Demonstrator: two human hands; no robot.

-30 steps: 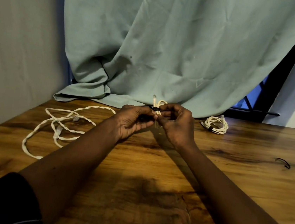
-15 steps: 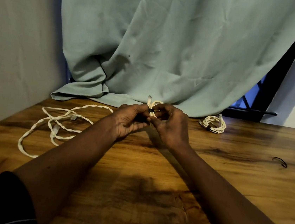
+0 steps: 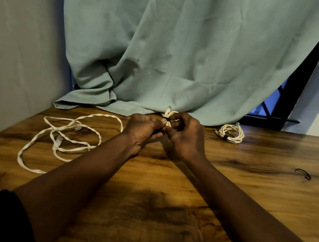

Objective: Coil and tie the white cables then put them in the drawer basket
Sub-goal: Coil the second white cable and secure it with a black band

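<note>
Both hands meet over the back middle of the wooden table (image 3: 226, 188). My left hand (image 3: 144, 128) and my right hand (image 3: 185, 135) pinch a small coiled white cable (image 3: 170, 115) with a dark tie band around it; most of the coil is hidden by my fingers. A loose, uncoiled white cable (image 3: 69, 136) sprawls on the table to the left. A second coiled white cable (image 3: 231, 133), bound with a dark tie, lies at the back right. No drawer basket is in view.
A loose dark tie (image 3: 303, 174) lies on the table at the right. A pale green curtain (image 3: 172, 52) hangs behind and spills onto the table's back edge. A grey wall (image 3: 20, 45) borders the left side.
Both hands stay together on the small coil, with only slight finger shifts around the tie. The view has shifted a little; the cables on the table have not moved.
</note>
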